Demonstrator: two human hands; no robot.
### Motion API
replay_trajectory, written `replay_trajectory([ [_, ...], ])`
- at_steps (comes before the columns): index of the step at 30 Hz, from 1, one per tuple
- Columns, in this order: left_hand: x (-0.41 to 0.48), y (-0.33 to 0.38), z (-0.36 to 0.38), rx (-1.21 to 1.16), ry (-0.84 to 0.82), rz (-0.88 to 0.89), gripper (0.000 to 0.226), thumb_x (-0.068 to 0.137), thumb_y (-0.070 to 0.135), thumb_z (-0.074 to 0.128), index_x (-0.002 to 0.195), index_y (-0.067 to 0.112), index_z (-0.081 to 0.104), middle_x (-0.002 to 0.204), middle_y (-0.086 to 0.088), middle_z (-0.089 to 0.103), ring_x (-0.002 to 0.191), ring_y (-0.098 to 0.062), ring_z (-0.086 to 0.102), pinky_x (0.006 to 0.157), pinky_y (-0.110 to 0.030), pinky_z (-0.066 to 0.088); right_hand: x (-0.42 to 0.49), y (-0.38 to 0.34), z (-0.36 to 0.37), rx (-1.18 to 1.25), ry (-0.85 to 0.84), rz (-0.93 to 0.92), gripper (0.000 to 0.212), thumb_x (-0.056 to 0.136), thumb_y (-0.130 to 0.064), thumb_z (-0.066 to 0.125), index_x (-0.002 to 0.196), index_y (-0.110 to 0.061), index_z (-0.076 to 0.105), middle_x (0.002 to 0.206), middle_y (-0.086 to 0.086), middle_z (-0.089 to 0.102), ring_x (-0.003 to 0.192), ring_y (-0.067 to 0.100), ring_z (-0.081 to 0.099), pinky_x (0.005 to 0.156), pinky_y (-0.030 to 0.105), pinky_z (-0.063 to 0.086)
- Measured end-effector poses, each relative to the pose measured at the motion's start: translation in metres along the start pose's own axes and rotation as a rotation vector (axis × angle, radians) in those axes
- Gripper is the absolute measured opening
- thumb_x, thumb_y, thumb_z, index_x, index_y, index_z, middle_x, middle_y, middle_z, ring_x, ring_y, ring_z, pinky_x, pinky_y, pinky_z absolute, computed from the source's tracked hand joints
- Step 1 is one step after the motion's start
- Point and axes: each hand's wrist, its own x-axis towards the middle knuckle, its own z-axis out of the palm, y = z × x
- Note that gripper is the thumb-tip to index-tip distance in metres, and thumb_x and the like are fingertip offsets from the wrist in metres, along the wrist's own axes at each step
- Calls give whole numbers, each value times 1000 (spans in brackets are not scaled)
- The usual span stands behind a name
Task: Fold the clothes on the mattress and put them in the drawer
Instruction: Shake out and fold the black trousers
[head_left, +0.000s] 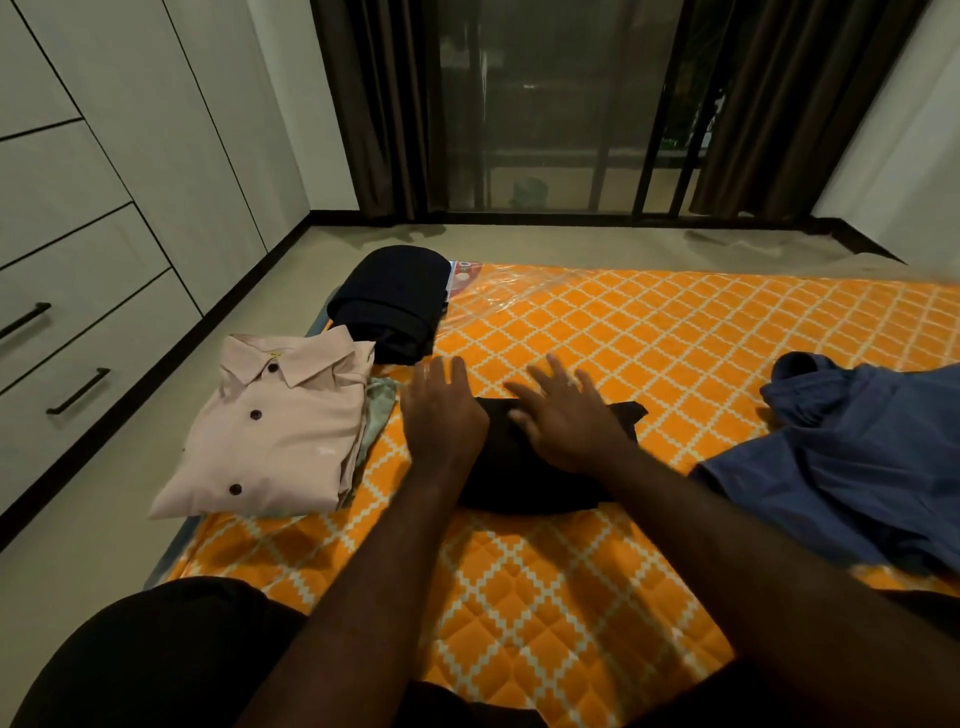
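The left hand (441, 415) and right hand (566, 423) are laid, fingers straight and spread, on a folded black garment (524, 473).

Nothing is gripped. The garment is laid near the middle of the orange quilted mattress (571, 597). Just to its left a folded pink shirt (275, 431) is stacked on a pale green garment (383, 408), with a folded navy garment (395, 306) behind it. A rumpled blue garment (857, 467) is spread at the right, and handled drawers (93, 364) are seen far left.
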Motion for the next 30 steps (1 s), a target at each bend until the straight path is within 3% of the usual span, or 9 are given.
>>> replay_trajectory([
  [2,-4,10,8,17,-109,88,50,100,30,38,147,16,46,156,-12,41,146,-35,32,113,-52,32,1,-3,22,-9,-164,4,56,108,-54,21,161,-38,18,169,5,23,158,30,8,124,58,11],
  [5,-18,8,31,17,-348,33,53,106,50,30,154,28,35,167,-2,22,155,-32,8,122,-54,13,8,4,33,-11,-283,41,58,107,-58,17,162,-40,13,166,3,30,153,30,26,121,54,20],
  [9,-15,-2,41,-10,-414,31,53,107,52,26,154,30,35,165,1,25,155,-33,9,120,-53,18,28,12,31,-14,-389,98,69,98,-73,17,160,-45,12,157,6,44,139,33,47,112,55,33],
  [14,-11,-7,46,-38,-359,64,51,106,49,32,150,26,43,160,1,37,152,-33,19,113,-50,31,39,11,20,-3,-406,150,76,95,-78,29,157,-35,30,145,11,54,128,34,55,106,50,39],
  [17,-7,-10,47,-135,-326,97,50,105,45,40,150,22,45,161,-3,36,152,-30,21,115,-49,30,38,14,9,76,-469,220,78,89,-81,42,140,-23,50,129,12,62,109,31,61,96,44,50],
  [19,-6,-12,44,-185,-238,120,50,102,41,50,146,17,50,156,-11,42,148,-31,31,115,-50,32,34,18,6,164,-525,277,85,83,-85,49,136,-19,51,128,12,62,104,29,61,94,42,52],
  [22,-7,-14,39,-115,-27,128,43,97,40,59,130,12,60,135,-13,58,126,-33,53,99,-48,45,27,26,13,330,-583,344,87,80,-84,57,128,-12,59,125,9,65,100,24,62,90,37,51],
  [25,-10,-13,32,-104,47,-19,36,95,38,61,122,13,62,122,-11,60,110,-32,58,86,-45,48,21,27,25,570,-618,404,72,82,-76,64,110,-10,74,112,8,72,96,22,67,85,34,52],
  [30,-14,-13,10,-319,-191,-592,65,95,53,59,143,11,43,145,-19,44,131,-40,45,100,-52,46,9,20,37,783,-399,513,59,95,-63,58,103,-7,74,100,10,71,93,26,67,78,33,50],
])
